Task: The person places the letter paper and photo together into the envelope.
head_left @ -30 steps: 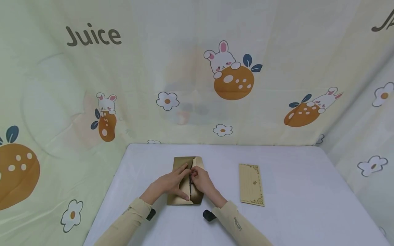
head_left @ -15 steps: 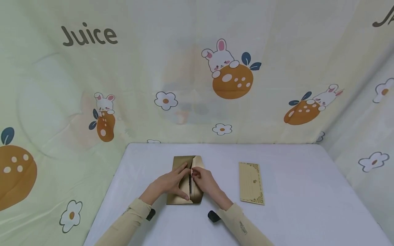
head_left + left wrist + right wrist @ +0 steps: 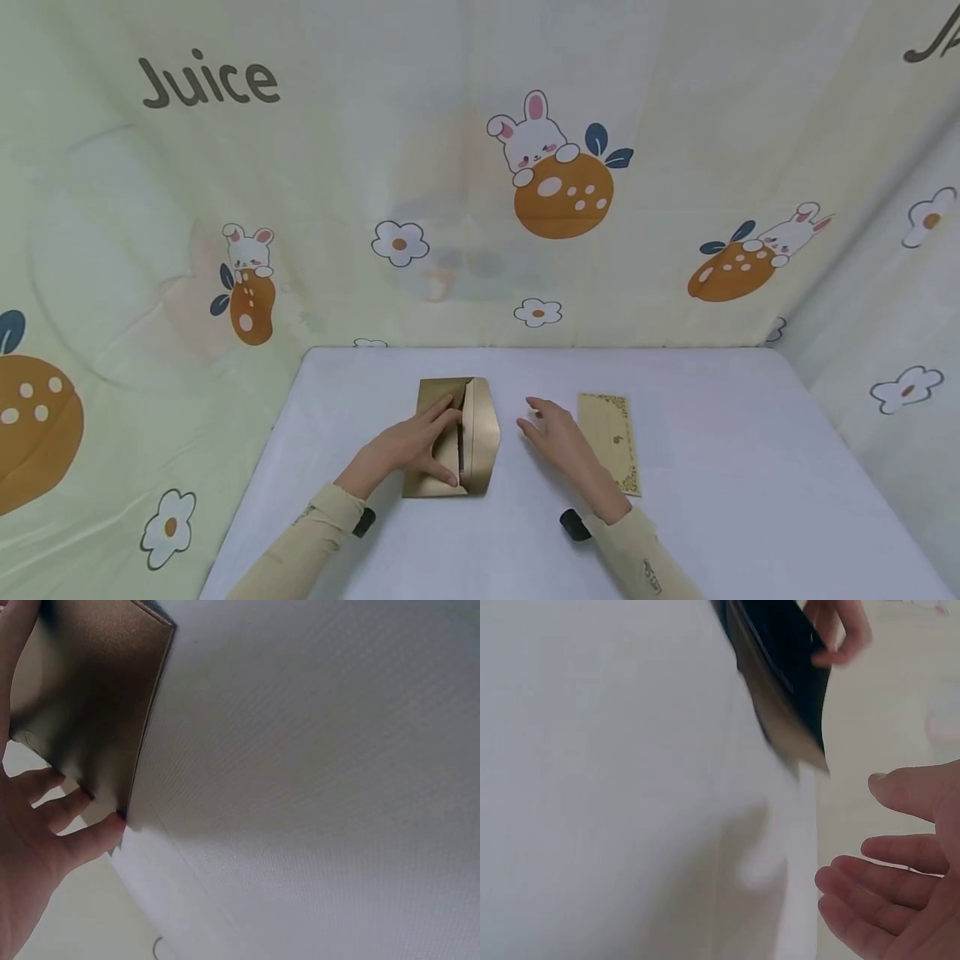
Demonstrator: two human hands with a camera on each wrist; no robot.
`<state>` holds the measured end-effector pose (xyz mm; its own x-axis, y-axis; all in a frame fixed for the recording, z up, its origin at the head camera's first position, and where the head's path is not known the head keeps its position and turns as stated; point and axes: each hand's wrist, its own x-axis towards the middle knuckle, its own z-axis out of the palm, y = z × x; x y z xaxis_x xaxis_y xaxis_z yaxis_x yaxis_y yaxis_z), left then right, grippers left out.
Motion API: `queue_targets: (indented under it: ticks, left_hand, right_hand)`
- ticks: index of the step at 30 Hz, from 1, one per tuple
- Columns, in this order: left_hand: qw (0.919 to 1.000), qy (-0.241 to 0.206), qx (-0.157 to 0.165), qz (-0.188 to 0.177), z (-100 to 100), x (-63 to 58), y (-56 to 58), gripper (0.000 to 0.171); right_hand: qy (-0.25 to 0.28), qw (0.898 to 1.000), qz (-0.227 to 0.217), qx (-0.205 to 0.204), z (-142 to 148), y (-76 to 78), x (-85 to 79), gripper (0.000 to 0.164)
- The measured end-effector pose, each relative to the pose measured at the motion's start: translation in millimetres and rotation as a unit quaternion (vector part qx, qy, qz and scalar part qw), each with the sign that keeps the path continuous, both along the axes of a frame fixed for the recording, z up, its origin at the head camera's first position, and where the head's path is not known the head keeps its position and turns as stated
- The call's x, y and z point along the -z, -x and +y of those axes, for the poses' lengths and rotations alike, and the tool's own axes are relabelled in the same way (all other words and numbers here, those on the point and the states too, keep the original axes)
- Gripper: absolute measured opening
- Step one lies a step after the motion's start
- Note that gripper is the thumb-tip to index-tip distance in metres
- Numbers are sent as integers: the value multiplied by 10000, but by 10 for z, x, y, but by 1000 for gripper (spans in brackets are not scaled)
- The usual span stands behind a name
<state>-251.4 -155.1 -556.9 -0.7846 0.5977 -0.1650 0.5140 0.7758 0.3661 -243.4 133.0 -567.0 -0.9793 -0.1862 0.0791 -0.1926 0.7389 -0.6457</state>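
Observation:
A gold envelope [image 3: 483,437] lies on the white table with its flap unfolded to the right and a dark slit along its mouth. My left hand [image 3: 408,446] rests on the envelope's left part, thumb and fingers spread beside that slit. In the left wrist view, its fingertips touch the edge of the envelope [image 3: 105,697]. My right hand [image 3: 562,442] hovers between the envelope and a cream card [image 3: 603,425] with ornate gold corners, holding nothing. The right wrist view shows the right hand's fingers [image 3: 889,881] loosely extended, apart from the envelope [image 3: 784,724].
The white table [image 3: 720,467] ends at a printed curtain [image 3: 442,150] behind, which also hangs along both sides. Dark wrist-camera pieces [image 3: 575,525] sit under both sleeves, close over the tabletop.
My right hand has left the envelope's mouth, where its fingers pinched the edge, and moved right toward the card. The left hand stays on the envelope. The head view has shifted slightly.

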Motion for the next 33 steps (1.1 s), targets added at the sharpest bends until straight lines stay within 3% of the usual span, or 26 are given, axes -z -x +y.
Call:
queue_targets:
  ticks: [9,16,21,28,33]
  left_hand:
    - [10000,-8,-8,-53,8,-23,-20,103]
    - [10000,-24,20,42,-1,-10,-17,103]
    - [9999,-15,44,104,-3,19,4,103]
    - [10000,-8,37,29,-7,28,11,104]
    - [10000,27,29,44,-13,62,26,105]
  right_hand:
    - [-90,9987,265,423,509,-154,160,49]
    - [-220,9953,573,748,836,-232,141,46]
    - [-470,9917,319,1158,983,-291,113,53]
    - [-661,9917,15,1100,1004,-338,123,65]
    - [-470,9908,-320,1225,1058,-253,177,83]
